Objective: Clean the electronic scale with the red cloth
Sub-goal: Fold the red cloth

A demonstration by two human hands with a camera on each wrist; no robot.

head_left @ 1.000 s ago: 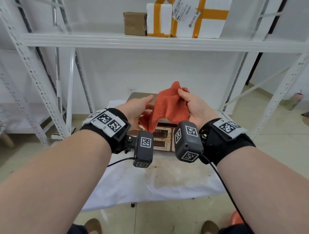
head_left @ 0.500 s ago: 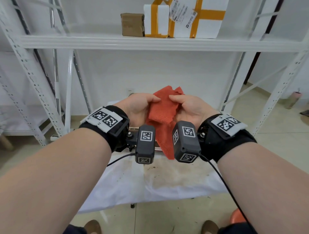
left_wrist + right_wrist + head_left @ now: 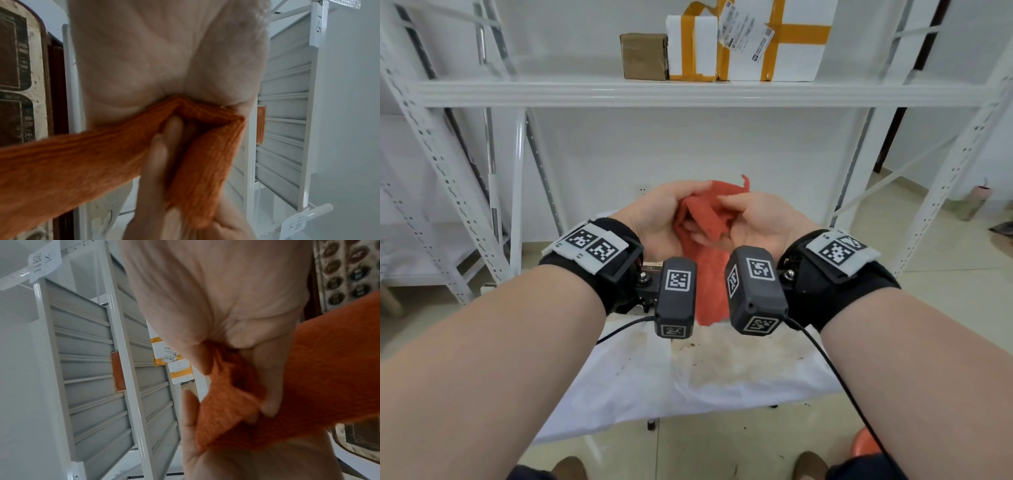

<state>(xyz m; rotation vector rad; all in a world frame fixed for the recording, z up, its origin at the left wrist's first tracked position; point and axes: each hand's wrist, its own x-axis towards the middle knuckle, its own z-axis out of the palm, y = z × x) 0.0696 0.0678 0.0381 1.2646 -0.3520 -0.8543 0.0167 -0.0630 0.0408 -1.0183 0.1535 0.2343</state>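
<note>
Both hands hold the red cloth [image 3: 709,274] bunched between them above the table. My left hand [image 3: 664,212] curls its fingers over the cloth's top edge. My right hand [image 3: 753,219] pinches a fold from the other side. A loose tail hangs down between the two wrist cameras. The left wrist view has the cloth [image 3: 72,162] pressed into the left palm [image 3: 154,56]. In the right wrist view the thumb of the right hand [image 3: 226,313] clamps the cloth [image 3: 329,369]. The electronic scale is mostly hidden; its worn panel [image 3: 16,81] and keypad [image 3: 345,272] show beneath the hands.
A stained white sheet covers the low table [image 3: 688,377] in front of me. A white metal shelf [image 3: 688,89] spans overhead, carrying a brown box [image 3: 643,56] and taped white parcels [image 3: 774,37]. Rack uprights stand left and right. An orange object [image 3: 863,452] lies on the floor.
The cloth was held spread out; the hands have since come together and gathered it into folds, with its tail now hanging lower and hiding the scale's front.
</note>
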